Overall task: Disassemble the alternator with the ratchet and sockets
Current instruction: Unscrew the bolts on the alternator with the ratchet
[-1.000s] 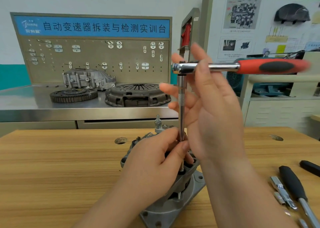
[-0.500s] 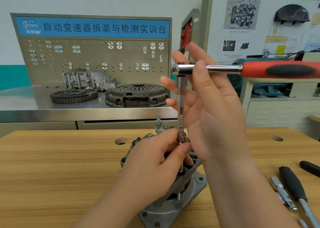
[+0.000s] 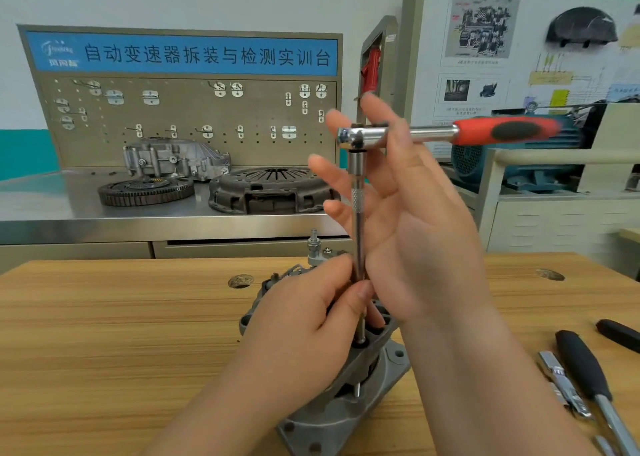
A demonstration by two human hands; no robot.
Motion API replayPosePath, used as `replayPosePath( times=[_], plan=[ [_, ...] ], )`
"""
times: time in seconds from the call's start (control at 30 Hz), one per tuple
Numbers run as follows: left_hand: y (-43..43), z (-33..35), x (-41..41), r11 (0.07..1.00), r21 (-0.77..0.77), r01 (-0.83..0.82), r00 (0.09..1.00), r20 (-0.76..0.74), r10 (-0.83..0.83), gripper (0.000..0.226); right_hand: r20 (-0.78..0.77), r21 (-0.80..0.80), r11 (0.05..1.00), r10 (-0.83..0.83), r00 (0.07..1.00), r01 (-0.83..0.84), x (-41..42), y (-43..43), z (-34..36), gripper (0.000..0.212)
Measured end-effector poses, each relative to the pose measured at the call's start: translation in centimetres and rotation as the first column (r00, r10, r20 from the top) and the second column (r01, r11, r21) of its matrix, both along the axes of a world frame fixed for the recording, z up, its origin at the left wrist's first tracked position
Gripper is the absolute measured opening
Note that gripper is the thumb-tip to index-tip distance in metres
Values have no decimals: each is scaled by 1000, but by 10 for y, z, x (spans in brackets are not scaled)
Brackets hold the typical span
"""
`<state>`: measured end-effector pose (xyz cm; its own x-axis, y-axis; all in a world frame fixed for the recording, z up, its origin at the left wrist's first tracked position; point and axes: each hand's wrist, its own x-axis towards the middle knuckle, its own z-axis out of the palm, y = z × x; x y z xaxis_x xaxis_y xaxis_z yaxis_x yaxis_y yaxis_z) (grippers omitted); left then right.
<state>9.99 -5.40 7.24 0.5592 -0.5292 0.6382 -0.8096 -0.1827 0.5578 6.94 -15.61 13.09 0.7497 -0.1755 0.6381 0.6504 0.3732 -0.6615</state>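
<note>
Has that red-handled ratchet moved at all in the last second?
Yes. The ratchet has swung: its red handle's tip, which reached almost to the picture's right edge, now ends further left, in front of the teal motor.

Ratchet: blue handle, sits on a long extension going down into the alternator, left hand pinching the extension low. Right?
No: the head view shows the ratchet handle is red with black inserts, not blue. The rest holds: it sits on a long extension going down into the alternator, and the left hand pinches the extension low.
</note>
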Motion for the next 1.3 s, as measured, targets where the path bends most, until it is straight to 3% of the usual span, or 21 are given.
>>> replayPosePath(
  times=[0.13,0.3,0.43,0.6,0.8,1.0,1.13,1.3],
  plan=[
    [-1,-1,1,1000,-17,-5,1000,-16,5,24,94,-40,992,-113,989,118,0,1,-1,23],
    [-1,-2,-1,1000,-22,-3,1000,31,4,17,44,-24,1000,0,999,1,0,-1,-1,25],
    [-1,-1,-2,1000,17,12,998,60,-13,19,-20,30,995,95,995,-94,-1,-3,2,41],
    [-1,0,-1,1000,11,-14,999,32,13,16,72,-2,1000,-20,997,20,-2,0,1,21],
    [-1,0,-2,1000,7,12,999,39,-12,16,62,-10,1000,23,998,-22,-2,0,0,23],
    [-1,-1,-1,999,26,25,997,74,-26,25,-11,5,997,77,997,-77,-2,-4,1,41],
    [0,-2,1,1000,-9,5,999,41,-5,13,45,0,1000,19,999,-19,-2,-2,2,23],
    [-1,-2,1,999,-16,30,999,-27,-30,18,90,-14,1000,4,996,-3,-2,-1,1,23]
  ],
)
